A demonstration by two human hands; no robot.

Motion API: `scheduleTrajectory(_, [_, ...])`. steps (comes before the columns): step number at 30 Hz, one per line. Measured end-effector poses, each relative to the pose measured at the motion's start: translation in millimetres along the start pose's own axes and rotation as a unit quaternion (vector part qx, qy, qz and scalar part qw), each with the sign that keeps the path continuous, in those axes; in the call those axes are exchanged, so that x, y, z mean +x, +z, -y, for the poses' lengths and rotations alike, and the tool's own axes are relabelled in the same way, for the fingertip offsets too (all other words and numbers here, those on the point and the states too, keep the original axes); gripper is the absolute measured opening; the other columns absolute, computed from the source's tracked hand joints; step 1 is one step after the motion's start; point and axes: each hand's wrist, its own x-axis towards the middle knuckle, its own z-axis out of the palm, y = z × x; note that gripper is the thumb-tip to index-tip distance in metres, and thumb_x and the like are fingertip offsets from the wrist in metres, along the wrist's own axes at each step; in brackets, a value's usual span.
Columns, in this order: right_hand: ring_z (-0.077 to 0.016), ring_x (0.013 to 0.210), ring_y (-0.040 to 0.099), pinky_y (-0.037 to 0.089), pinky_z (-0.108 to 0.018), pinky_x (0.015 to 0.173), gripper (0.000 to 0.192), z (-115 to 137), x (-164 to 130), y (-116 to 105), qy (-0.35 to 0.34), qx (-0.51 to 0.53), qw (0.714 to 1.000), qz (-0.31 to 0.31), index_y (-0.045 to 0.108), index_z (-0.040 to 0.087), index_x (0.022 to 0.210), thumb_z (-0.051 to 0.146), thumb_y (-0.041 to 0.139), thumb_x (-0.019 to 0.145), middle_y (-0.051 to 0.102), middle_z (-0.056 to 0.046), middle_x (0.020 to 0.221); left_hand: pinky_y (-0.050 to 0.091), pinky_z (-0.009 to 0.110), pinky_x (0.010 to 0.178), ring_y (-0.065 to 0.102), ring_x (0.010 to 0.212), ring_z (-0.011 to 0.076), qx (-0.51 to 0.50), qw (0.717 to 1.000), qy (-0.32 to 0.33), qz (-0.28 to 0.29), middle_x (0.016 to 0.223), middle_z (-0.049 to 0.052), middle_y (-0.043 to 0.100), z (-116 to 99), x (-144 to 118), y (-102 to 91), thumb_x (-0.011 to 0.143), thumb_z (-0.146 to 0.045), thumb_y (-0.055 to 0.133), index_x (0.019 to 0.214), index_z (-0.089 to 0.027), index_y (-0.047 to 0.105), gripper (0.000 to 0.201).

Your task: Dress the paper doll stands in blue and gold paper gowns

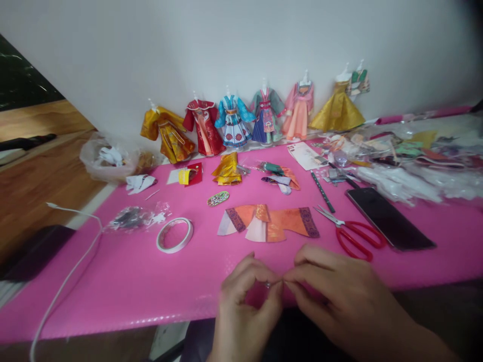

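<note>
At the bottom centre of the head view, the left hand (245, 296) and the right hand (332, 294) meet fingertip to fingertip over the near edge of the glossy pink table mat (124, 281), thumbs and forefingers pinched together on a tiny shiny object (268, 285) too small and blurred to identify; its long axis cannot be told. Just above the hands, in the middle of the frame, lies a flat orange folded-paper robe with purple-trimmed sleeves (268, 223), its long axis running left to right, sleeves spread to either side. To its left sits a round white roll of tape (174, 235), lying flat, and beyond that a crumpled clear plastic bag (136, 217). To the right are red-handled metal scissors (350, 232), blades pointing to the upper left, and a dark glossy smartphone (390, 218) lying slantwise. A white cable (71, 271) trails along the lower left. Along the white wall in the upper middle stands a row of small paper dresses on stands (256, 118), gold, red, blue, pink and yellow. Clear wrappers and paper scraps (407, 156) pile up at the right.
</note>
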Motion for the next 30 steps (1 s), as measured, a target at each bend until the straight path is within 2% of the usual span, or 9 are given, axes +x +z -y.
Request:
scheduleTrajectory(4, [-0.0157,0.063,0.055,0.034,-0.03,0.055,0.021,-1.0,0.0,0.1,0.001,-0.006,1.0,0.005,0.069,0.021,0.078,0.014,0.052,0.089,0.06,0.0,0.071,0.042,0.037,0.101,0.06,0.065,0.0092,0.053,0.996,0.065,0.004,0.067,-0.006,0.062,0.0,-0.9,-1.2,0.081,-0.005,0.06,0.072,-0.02,0.061,0.017])
scheduleTrajectory(6, [-0.0156,0.063,0.055,0.035,-0.03,0.056,0.021,-1.7,0.4,0.8,0.003,-0.004,1.0,0.007,0.068,0.021,0.077,0.013,0.052,0.088,0.06,-0.001,0.071,0.041,0.037,0.102,0.06,0.065,0.0091,0.056,0.996,0.069,0.007,0.067,-0.006,0.063,0.1,-1.0,-1.2,0.082,-0.005,0.06,0.073,-0.02,0.061,0.017])
scheduleTrajectory(11, [-0.0141,0.064,0.056,0.038,-0.028,0.057,0.02,-3.3,2.4,1.2,0.013,0.032,0.999,0.024,0.067,0.02,0.078,0.012,0.052,0.088,0.062,-0.001,0.071,0.045,0.035,0.098,0.061,0.069,0.0111,0.015,1.0,0.016,0.01,0.069,-0.004,0.062,0.4,0.1,-0.3,0.08,-0.007,0.063,0.071,-0.02,0.063,0.016])
scheduleTrajectory(16, [-0.0119,0.065,0.058,0.039,-0.026,0.058,0.017,-5.7,5.0,-2.7,0.025,0.069,0.996,0.044,0.068,0.022,0.081,0.011,0.056,0.087,0.064,0.001,0.074,0.047,0.033,0.092,0.058,0.062,0.0092,-0.047,0.998,-0.035,0.01,0.066,-0.005,0.06,-1.3,2.2,0.7,0.078,-0.007,0.064,0.068,-0.019,0.063,0.016])
scheduleTrajectory(24, [-0.0096,0.065,0.055,0.038,-0.024,0.058,0.022,-3.1,9.0,-7.3,0.045,0.089,0.993,0.065,0.061,0.02,0.067,0.012,0.056,0.087,0.063,0.002,0.074,0.048,0.03,0.073,0.055,0.063,0.0125,-0.115,0.987,-0.115,0.009,0.064,-0.003,0.059,-2.1,5.0,-1.0,0.075,-0.015,0.066,0.064,-0.019,0.065,0.011])
scheduleTrajectory(30, [-0.0107,0.067,0.058,0.039,-0.023,0.059,0.019,1.9,9.9,-9.3,0.041,0.092,0.994,0.047,0.067,0.022,0.077,0.009,0.056,0.085,0.062,0.003,0.074,0.048,0.032,0.08,0.055,0.067,0.014,-0.139,0.976,-0.167,0.022,0.066,-0.002,0.058,-1.5,5.4,-2.9,0.074,-0.019,0.067,0.065,-0.019,0.066,0.01])
